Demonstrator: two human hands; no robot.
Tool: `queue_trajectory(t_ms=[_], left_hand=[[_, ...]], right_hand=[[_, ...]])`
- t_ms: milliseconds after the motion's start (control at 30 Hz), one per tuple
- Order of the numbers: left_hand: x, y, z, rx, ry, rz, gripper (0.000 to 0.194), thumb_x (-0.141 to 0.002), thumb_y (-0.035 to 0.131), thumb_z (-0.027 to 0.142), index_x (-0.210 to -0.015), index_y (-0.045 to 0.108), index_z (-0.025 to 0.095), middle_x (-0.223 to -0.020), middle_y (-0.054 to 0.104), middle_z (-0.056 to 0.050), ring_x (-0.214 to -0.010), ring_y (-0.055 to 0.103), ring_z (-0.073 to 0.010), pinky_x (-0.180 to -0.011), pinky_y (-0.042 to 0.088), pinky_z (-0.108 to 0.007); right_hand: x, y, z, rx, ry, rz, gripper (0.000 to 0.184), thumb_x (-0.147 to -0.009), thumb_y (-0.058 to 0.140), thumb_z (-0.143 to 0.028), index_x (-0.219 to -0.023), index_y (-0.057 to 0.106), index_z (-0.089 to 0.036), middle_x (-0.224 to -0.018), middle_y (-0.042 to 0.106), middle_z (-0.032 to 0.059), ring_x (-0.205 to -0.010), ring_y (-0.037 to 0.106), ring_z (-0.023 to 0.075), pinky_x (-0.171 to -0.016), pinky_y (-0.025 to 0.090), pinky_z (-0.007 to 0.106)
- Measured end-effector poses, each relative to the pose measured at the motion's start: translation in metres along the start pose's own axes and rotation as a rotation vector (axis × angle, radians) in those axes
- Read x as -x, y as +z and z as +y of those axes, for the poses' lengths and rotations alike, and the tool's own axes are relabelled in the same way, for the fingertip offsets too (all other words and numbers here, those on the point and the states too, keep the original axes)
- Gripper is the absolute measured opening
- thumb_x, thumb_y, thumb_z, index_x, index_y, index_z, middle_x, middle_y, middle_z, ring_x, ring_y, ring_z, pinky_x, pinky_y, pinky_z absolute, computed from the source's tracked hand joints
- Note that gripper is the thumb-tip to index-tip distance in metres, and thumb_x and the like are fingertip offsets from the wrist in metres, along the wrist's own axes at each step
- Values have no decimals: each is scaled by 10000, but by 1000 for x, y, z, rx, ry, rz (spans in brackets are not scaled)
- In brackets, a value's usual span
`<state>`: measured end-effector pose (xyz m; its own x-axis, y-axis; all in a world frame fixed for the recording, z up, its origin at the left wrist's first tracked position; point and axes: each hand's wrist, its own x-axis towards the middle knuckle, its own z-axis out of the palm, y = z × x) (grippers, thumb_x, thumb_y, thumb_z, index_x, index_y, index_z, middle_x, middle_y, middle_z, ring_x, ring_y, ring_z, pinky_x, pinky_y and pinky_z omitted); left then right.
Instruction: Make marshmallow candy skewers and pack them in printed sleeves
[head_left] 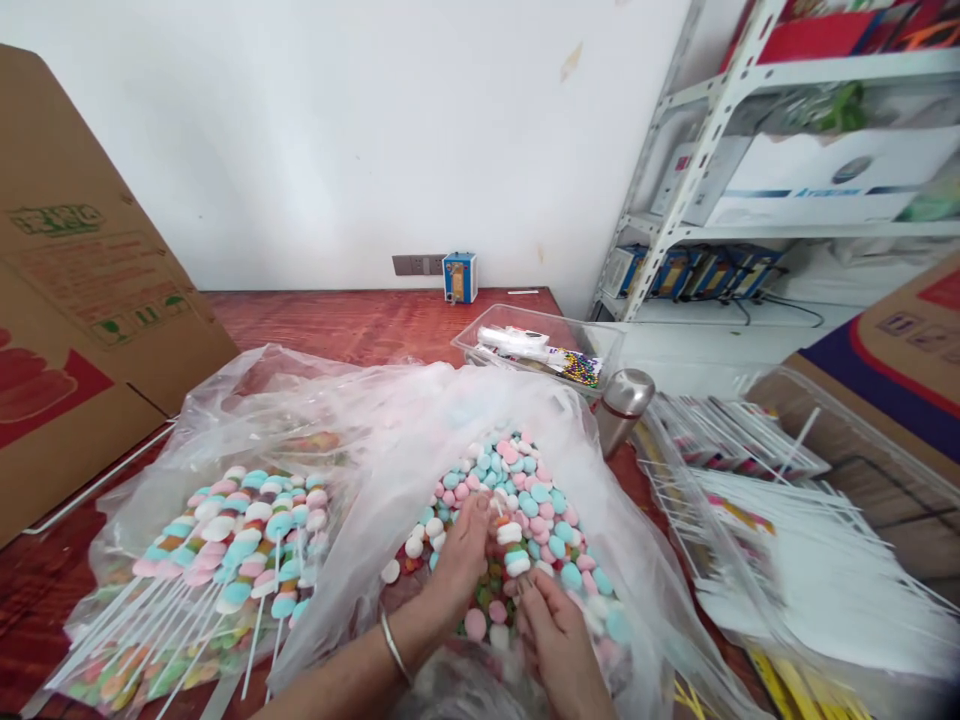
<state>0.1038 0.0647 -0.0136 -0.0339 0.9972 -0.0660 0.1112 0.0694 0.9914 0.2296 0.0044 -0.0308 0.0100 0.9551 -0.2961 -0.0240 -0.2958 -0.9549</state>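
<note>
Head view gives me a heap of loaded skewers [244, 525] on the left, which I take as the finished part. One skewer [513, 548] is between the hands, above the loose candies [559, 545] in the open bag [615, 515]; it carries only a short stack, so I judge it partly filled. My right hand [551, 625] pinches it at the lower end, while my left hand [463, 540] has its fingertips bunched by the upper end; I cannot tell whether they grip the stick or a piece. Plenty seems left: many candies lie loose, and bare sticks [840, 570] fill the bin at right. I can't count the heap, since its skewers overlap. Fingers cover both ends of the held one, gummies [495, 580] under it are partly hidden, and the bottom edge cuts off my forearms.
</note>
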Motion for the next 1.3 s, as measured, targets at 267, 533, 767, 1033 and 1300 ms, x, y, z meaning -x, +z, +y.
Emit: queue_trajectory(t_ms=[267,533,767,1033,1300], left_hand=[[-86,-20,26,-975,619,-214,319,-876,474,64,-1092,650,221,-1118,644,-84,-1088,527,-239,-950,428,-404],[-105,-17,30,-960,544,-250,177,-874,518,129,-951,670,177,-998,676,-93,-1002,586,-237,-895,459,-367],[-122,-6,39,-864,428,-289,305,-838,526,157,-1113,658,176,-925,727,-58,-872,658,-210,-831,477,-310],[-130,-6,38,-815,427,-356,144,-720,614,165,-839,694,175,-873,661,-49,-774,603,-193,-757,452,-298],[-91,-4,39,-567,380,-275,165,-790,565,201,-952,561,175,-869,638,-29,-784,599,-162,-743,480,-289]], right_hand=[[6,-17,13,-47,13,21,387,-806,564,-584,-695,546,-214,-522,333,-79,-458,295,93,-418,250,202],[8,-18,3,-38,19,19,378,-806,547,-572,-685,544,-213,-508,281,-90,-455,277,94,-421,258,201],[12,-14,-7,-61,-7,49,379,-825,536,-566,-670,505,-222,-512,299,-90,-446,268,91,-396,230,193],[8,-17,-2,-61,1,8,378,-823,539,-576,-700,532,-219,-502,296,-94,-431,262,89,-385,228,188],[7,-17,-17,-71,-163,170,398,-865,519,-573,-829,620,-190,-565,494,-42,-538,481,134,-495,405,214]])
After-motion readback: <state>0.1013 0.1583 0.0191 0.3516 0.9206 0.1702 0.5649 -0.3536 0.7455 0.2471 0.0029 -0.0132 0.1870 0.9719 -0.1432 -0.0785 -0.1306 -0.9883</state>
